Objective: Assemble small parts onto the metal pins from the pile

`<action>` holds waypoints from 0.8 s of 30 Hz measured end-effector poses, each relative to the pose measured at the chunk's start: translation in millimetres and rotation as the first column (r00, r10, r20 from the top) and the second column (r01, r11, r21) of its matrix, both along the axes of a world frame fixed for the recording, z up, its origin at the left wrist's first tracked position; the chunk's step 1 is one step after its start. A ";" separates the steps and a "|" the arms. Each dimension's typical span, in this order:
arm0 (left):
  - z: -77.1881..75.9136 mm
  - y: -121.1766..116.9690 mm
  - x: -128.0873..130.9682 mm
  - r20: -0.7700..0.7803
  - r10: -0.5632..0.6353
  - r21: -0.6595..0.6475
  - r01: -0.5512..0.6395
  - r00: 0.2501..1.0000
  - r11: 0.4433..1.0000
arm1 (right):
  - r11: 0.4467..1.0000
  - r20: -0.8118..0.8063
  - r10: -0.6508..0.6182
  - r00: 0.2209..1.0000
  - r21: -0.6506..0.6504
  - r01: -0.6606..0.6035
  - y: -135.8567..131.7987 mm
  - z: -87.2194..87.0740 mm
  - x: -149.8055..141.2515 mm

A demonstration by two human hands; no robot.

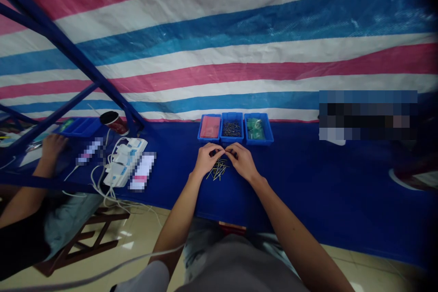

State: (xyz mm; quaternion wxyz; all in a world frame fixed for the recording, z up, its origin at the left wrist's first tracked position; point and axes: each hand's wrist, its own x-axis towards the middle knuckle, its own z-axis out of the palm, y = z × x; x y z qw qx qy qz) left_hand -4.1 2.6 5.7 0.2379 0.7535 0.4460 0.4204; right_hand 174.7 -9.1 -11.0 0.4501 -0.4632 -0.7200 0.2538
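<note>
My left hand (206, 159) and my right hand (242, 159) meet fingertip to fingertip above the blue table. Both are closed in a pinch; whatever is between the fingers is too small to make out. Just below the fingers lies a loose pile of thin yellowish and silvery pins (216, 173). Beyond the hands stand three blue bins in a row. The left bin (208, 140) has pink-red sheets or bags in it, the middle bin (232, 140) many dark thin pins, and the right bin (260, 142) green-and-clear plastic packets.
To the left lie a white power strip (126, 162) with tangled cords and a pixelated flat object (142, 173). A dark-lidded cup (116, 124) stands behind them. Another person's hand (54, 146) rests farther left, beyond a blue metal frame (77, 64). Striped sheeting (212, 77) hangs behind.
</note>
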 end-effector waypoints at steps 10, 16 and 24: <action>-3.7 1.0 -0.8 -0.015 0.002 -0.015 -0.002 1.000 1.000 | 1.000 0.000 0.001 1.000 0.008 -0.001 -2.1 4.5 -0.1; -0.7 -0.2 0.3 -0.012 -0.002 -0.012 0.001 1.000 1.000 | 1.000 0.021 0.007 1.000 0.017 -0.008 -2.6 6.0 0.4; -1.1 0.5 -0.1 -0.007 -0.008 -0.014 0.008 1.000 1.000 | 1.000 0.063 0.007 0.998 0.012 -0.008 -2.9 6.7 0.0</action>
